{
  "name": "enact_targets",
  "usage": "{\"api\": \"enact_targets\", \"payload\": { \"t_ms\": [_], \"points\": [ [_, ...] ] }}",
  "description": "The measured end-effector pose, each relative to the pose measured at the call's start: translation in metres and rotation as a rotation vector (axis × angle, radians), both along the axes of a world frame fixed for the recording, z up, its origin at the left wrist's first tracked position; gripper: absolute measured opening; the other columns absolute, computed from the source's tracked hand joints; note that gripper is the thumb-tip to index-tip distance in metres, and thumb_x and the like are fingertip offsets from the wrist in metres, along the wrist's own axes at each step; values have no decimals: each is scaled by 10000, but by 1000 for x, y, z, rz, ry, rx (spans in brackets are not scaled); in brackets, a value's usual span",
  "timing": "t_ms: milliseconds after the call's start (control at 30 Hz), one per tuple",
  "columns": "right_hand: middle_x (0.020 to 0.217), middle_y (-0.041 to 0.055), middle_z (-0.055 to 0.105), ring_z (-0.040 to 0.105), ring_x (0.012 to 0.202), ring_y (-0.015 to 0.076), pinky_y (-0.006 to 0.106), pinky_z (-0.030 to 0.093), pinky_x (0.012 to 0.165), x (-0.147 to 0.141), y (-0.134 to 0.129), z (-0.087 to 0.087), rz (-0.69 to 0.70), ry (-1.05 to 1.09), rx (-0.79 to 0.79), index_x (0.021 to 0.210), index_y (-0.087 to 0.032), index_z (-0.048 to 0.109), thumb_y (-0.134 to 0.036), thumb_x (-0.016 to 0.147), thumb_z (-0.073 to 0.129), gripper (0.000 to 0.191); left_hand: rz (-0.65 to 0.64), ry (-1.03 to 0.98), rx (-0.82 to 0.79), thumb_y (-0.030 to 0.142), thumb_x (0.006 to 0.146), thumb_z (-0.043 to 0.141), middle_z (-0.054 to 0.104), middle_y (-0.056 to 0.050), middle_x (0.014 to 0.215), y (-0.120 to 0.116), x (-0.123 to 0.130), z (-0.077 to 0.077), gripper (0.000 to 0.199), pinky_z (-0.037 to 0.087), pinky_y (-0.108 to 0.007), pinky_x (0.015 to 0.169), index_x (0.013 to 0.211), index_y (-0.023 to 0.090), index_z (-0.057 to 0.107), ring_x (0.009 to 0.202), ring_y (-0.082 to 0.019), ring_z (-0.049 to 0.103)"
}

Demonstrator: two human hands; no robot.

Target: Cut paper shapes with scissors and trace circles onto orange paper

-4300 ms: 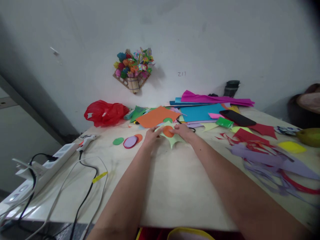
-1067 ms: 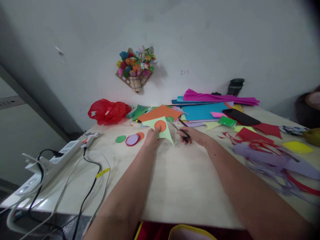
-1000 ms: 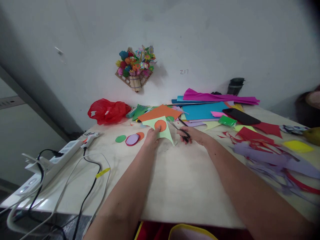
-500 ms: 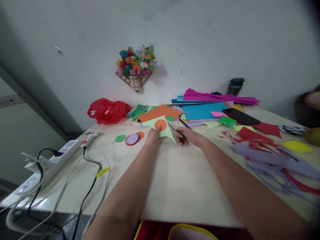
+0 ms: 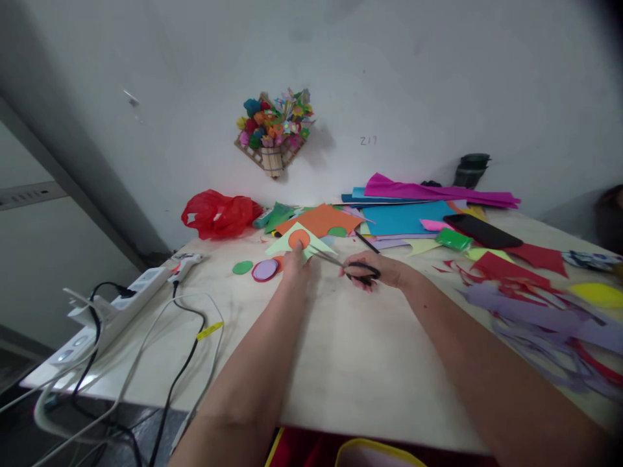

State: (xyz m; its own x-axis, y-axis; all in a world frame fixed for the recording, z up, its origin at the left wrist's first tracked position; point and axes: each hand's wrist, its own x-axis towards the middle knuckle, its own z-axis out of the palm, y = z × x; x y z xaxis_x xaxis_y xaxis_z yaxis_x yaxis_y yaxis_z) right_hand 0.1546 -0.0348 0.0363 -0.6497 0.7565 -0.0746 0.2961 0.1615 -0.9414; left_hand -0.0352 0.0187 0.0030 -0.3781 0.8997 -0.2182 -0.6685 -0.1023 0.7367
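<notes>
My left hand (image 5: 294, 261) pinches a pale green sheet (image 5: 278, 246) together with an orange paper circle (image 5: 298, 240) lying on it, the thumb on the circle's lower edge. Black-handled scissors (image 5: 361, 269) are in my right hand (image 5: 372, 269), fingers through the handles. Their blades are parted and point left at the sheet's lower right side. Left of my left hand, a green circle (image 5: 242, 267) lies on the table beside a lilac circle (image 5: 266, 269), which overlaps a red and an orange one.
A power strip (image 5: 121, 305) with cables lies at the left, a red plastic bag (image 5: 219, 214) at the back left. Coloured sheets (image 5: 406, 218) and a black phone (image 5: 481, 231) are at the back right. Lilac scraps (image 5: 525, 313) cover the right side. A flower ornament (image 5: 272, 139) hangs on the wall.
The pale green sheet has turned in my left hand. The scissors have swung to point more to the left, with their blades now clearly parted. The view has shifted slightly.
</notes>
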Motion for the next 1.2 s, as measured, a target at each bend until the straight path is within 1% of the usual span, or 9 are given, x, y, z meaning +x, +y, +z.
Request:
{"api": "enact_targets", "payload": {
  "t_ms": [67, 167, 300, 433, 600, 733, 833, 1000, 1200],
  "points": [
    [504, -12, 558, 481, 373, 76, 177, 303, 329, 5, 0, -1, 58, -109, -69, 834, -119, 594, -439, 740, 553, 336, 31, -24, 0, 240, 766, 631, 650, -23, 869, 1, -4, 0, 250, 514, -219, 637, 991, 220, 523, 799, -151, 643],
    [519, 7, 578, 507, 382, 89, 177, 293, 316, 7, 3, -5, 11, -141, -93, 847, -121, 595, -467, 745, 541, 364, 54, -68, -22, 228, 789, 601, 651, -20, 907, 1, -5, 2, 236, 517, -222, 662, 1010, 229, 518, 828, -149, 641],
    [569, 32, 617, 534, 404, 95, 170, 284, 312, -6, 4, -11, -116, -57, -84, 867, -129, 559, -504, 754, 525, 393, 64, -117, -20, 205, 811, 566, 649, -18, 855, -3, 4, 6, 169, 514, -204, 637, 976, 211, 529, 771, -132, 641],
    [564, 21, 617, 534, 399, 84, 155, 278, 305, -28, 2, -18, -225, 21, -96, 853, -143, 532, -542, 748, 518, 413, 77, -93, -44, 197, 821, 550, 629, -21, 772, -9, 18, 8, 24, 500, -191, 566, 831, 185, 532, 677, -123, 633],
    [542, -2, 600, 533, 390, 82, 149, 278, 292, -42, 3, -26, -294, 98, -98, 833, -162, 529, -534, 760, 502, 381, 136, -82, -67, 159, 823, 534, 613, -6, 723, -16, 28, 10, 92, 465, -178, 500, 747, 198, 499, 614, -113, 616],
    [534, -3, 591, 531, 382, 85, 152, 270, 286, -44, 3, -29, -306, 117, -86, 830, -159, 533, -527, 760, 510, 375, 139, -80, -80, 174, 832, 524, 609, -5, 690, -16, 30, 9, 95, 463, -187, 511, 748, 204, 490, 609, -118, 612],
    [536, -1, 588, 524, 375, 83, 151, 254, 279, -43, 3, -28, -311, 112, -89, 835, -158, 536, -522, 764, 507, 372, 131, -85, -55, 168, 833, 520, 614, -9, 693, -15, 30, 8, 99, 462, -198, 520, 742, 196, 494, 597, -117, 607],
    [500, -23, 548, 481, 343, 66, 147, 215, 272, -45, 1, -27, -339, 115, -92, 790, -164, 522, -513, 747, 530, 351, 125, -79, -56, 162, 831, 519, 599, -8, 664, -13, 30, 6, 98, 443, -196, 491, 736, 183, 508, 556, -113, 585],
    [475, -48, 505, 438, 325, 50, 146, 215, 286, -50, 3, -31, -382, 128, -90, 715, -171, 501, -500, 707, 572, 337, 96, -115, -74, 188, 849, 504, 572, 12, 658, -8, 26, 1, 36, 445, -168, 494, 821, 166, 505, 534, -84, 565]
  ]
}}
